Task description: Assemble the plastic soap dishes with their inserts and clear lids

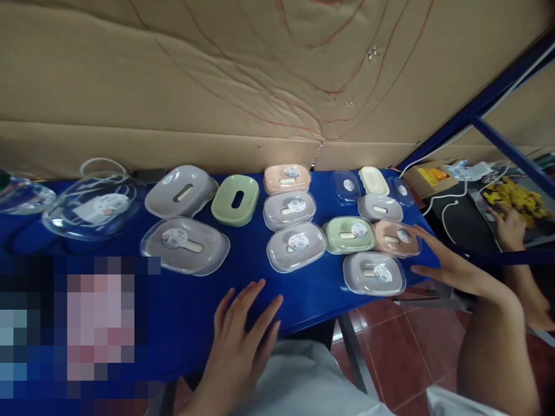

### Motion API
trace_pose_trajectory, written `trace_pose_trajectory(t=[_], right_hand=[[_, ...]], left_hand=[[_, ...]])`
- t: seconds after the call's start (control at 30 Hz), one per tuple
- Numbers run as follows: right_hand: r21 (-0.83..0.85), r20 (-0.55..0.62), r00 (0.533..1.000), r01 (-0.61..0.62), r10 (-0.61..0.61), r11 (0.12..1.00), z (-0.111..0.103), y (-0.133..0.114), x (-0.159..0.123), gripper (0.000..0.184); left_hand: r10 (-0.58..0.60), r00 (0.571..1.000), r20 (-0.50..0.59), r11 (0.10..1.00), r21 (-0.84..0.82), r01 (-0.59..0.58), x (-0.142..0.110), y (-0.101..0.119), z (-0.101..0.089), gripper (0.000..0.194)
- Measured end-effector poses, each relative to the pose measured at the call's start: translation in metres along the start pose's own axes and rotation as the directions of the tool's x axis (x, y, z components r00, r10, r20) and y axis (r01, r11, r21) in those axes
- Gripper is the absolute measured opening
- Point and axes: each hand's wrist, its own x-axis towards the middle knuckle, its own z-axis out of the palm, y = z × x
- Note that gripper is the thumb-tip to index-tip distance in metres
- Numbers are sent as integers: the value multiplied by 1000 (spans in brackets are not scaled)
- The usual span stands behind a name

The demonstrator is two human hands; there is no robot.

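My left hand point(243, 329) hovers at the blue table's front edge, fingers spread and empty. Farther right, my right hand point(451, 268) has its fingers apart beside a pink soap dish point(387, 240) with a clear lid; whether a fingertip touches it I cannot tell. Close to that dish are a lidded green soap dish point(338, 241), a grey one point(362, 283) in front and another grey one point(370, 212) behind. Lidded grey dishes point(281, 259) and a pink one point(273, 184) form a middle column. An uncovered green dish point(225, 208) stands left of them.
Larger grey dishes point(210, 234) and a clear lid point(60, 214) occupy the table's left side. Loose clear lids point(339, 193) and a cream tray point(373, 180) lie at the back right. Another person's hand point(511, 228) reaches toward yellow pieces point(515, 193). Cardboard point(217, 75) walls the back.
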Motion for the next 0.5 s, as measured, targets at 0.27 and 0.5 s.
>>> trace_pose_trajectory(t=[0.27, 0.5], right_hand=[[-101, -130, 972, -207, 194, 973, -2, -32, 109, 58], [-282, -55, 983, -185, 177, 941, 38, -65, 182, 35]], left_hand=[[7, 996, -83, 1000, -5, -8, 8, -2, -2, 43], [-70, 991, -117, 997, -49, 64, -15, 4, -5, 45]])
